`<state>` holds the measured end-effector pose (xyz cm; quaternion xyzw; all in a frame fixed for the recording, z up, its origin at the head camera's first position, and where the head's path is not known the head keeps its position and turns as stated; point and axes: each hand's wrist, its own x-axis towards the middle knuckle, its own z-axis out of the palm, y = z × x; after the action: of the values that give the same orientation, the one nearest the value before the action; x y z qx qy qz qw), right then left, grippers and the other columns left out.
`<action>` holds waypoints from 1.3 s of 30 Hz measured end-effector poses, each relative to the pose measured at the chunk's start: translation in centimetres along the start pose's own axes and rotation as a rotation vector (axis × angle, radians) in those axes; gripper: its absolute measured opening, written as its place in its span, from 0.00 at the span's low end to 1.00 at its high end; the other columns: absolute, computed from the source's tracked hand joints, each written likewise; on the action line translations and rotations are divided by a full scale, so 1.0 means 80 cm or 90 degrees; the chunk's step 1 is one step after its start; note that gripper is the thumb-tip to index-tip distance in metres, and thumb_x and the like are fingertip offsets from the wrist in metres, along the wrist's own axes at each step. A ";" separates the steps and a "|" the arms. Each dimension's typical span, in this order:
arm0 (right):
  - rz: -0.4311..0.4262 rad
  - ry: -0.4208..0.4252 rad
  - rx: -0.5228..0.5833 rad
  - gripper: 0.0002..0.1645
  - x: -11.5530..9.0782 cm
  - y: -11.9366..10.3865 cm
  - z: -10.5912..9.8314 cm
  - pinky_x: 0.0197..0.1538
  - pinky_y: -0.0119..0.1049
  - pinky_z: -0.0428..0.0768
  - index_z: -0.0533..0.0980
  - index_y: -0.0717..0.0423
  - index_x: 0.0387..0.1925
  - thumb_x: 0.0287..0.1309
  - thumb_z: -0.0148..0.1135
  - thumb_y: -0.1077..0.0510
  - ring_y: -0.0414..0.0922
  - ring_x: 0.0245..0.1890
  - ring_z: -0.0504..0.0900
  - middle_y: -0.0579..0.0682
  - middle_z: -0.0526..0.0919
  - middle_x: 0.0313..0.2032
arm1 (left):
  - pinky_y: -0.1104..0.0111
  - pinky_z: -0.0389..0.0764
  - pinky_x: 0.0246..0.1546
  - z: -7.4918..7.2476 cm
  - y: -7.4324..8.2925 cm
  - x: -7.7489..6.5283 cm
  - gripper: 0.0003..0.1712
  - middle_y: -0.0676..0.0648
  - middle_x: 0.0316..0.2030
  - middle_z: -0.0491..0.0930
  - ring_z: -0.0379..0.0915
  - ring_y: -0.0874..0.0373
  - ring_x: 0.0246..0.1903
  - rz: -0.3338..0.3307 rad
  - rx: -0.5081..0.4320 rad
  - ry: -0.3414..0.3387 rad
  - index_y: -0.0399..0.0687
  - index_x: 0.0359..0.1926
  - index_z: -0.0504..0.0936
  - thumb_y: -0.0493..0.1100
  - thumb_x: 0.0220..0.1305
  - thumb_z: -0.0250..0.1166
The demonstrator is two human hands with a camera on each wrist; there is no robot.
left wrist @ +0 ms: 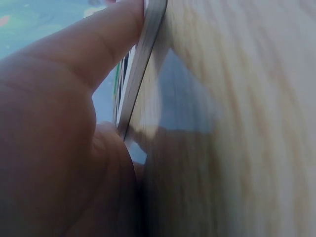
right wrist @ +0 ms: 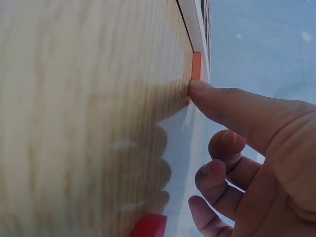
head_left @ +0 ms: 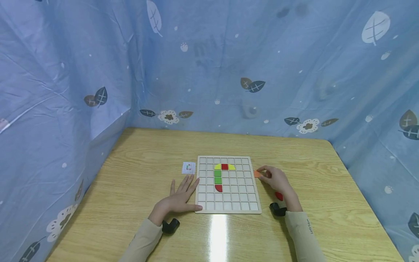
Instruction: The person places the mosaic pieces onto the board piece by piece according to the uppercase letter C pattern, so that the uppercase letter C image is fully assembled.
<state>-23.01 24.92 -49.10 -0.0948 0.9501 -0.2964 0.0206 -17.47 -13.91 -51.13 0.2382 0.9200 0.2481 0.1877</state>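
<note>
A pale wooden grid board lies on the table. In its cells sit a red square tile between two yellow quarter-round tiles, two green square tiles and a red quarter-round tile. My left hand is spread at the board's lower left, its thumb at the corner and its fingertips along the left edge. At the right edge, thumb and index finger of my right hand pinch an orange tile, which lies flat on the table against or very near the board.
A small printed card with a coloured grid pattern lies left of the board. One red piece is on the table below my right wrist. Blue patterned curtain hangs behind and beside the wooden table.
</note>
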 end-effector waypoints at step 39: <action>-0.083 -0.002 0.018 0.13 -0.012 -0.048 0.000 0.21 0.29 0.61 0.80 0.51 0.42 0.54 0.66 0.56 0.37 0.16 0.62 0.42 0.67 0.16 | 0.40 0.18 0.60 -0.005 0.007 -0.005 0.57 0.41 0.72 0.31 0.21 0.44 0.71 0.026 -0.003 0.007 0.47 0.73 0.40 0.69 0.55 0.57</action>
<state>-21.45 21.97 -46.93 -0.1568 0.9376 -0.3103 0.0044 -17.13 -13.86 -50.38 0.2550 0.9154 0.2558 0.1778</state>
